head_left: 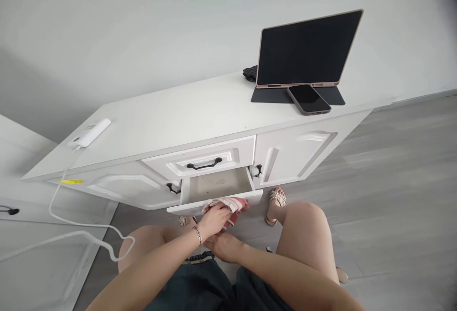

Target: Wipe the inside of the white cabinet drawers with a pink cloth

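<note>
My left hand [214,219], with a bracelet at the wrist, presses a red and white striped cloth [237,205] against the front of a pulled-out drawer [255,198]. Its fingers are closed over the cloth, and part of the cloth hangs below the hand. Just under the left wrist is my right hand [227,246], apart from the drawer. Its fingers point left and are partly hidden by the left forearm, so their grip cannot be made out. Inside the drawer, the bare bottom [217,185] shows a few small specks.
Above it, a closed drawer has a black handle [204,164]. On the white cabinet top [178,115] stand a tablet [309,51], a phone [309,99] and a folded black item [250,73]. A white power strip [91,133] trails a cable [53,206] at left.
</note>
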`<state>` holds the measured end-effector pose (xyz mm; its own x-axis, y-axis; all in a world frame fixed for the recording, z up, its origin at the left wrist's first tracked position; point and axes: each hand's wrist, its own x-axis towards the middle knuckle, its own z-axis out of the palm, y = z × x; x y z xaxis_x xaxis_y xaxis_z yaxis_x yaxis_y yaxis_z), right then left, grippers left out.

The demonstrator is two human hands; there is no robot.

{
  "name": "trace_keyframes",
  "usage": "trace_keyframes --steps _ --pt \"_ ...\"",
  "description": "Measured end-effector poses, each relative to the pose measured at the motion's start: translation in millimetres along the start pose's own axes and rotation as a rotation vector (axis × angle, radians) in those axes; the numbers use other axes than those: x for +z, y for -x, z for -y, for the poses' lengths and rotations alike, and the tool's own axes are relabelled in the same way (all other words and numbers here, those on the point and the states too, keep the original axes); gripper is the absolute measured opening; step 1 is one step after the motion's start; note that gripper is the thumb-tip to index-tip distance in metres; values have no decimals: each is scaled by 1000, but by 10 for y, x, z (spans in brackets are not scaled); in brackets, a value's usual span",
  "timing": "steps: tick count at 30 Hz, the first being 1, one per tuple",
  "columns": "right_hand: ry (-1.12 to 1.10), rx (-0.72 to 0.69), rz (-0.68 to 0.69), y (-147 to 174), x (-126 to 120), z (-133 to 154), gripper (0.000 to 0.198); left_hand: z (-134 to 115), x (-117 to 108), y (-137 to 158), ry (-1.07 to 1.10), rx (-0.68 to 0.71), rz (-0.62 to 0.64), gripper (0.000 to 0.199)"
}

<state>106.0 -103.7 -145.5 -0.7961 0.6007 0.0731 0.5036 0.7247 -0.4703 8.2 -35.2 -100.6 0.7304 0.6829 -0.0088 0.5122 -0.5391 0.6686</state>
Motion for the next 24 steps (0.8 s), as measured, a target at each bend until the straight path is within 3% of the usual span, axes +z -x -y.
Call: trace_keyframes --steps 2,5,8,12,15,18,22,24 --pt "75 -192 30 2 -31 -2 20 53 -53 182 -128 3 52 62" --pt "124 -311 14 -15 -84 -20 16 142 -95 435 -457 -11 122 62" --pt "132 -324 -73 -28 -146 -64 18 222 -77 647 -668 -47 157 63" --pt "86 -232 -261 -12 -293 -140 23 274 51 885 -676 -174 122 68" --pt "51 -169 -470 25 -480 -215 23 306 236 1046 -598 -385 -55 76" --pt "29 -74 -645 79 -697 -334 26 392 451 1157 -410 -599 -323 74" --pt "-21 90 -760 143 -901 -517 29 522 650 1106 80 -749 -726 59" --pt "-46 152 -761 158 -943 -576 29 538 698 976 403 -718 -762 54"
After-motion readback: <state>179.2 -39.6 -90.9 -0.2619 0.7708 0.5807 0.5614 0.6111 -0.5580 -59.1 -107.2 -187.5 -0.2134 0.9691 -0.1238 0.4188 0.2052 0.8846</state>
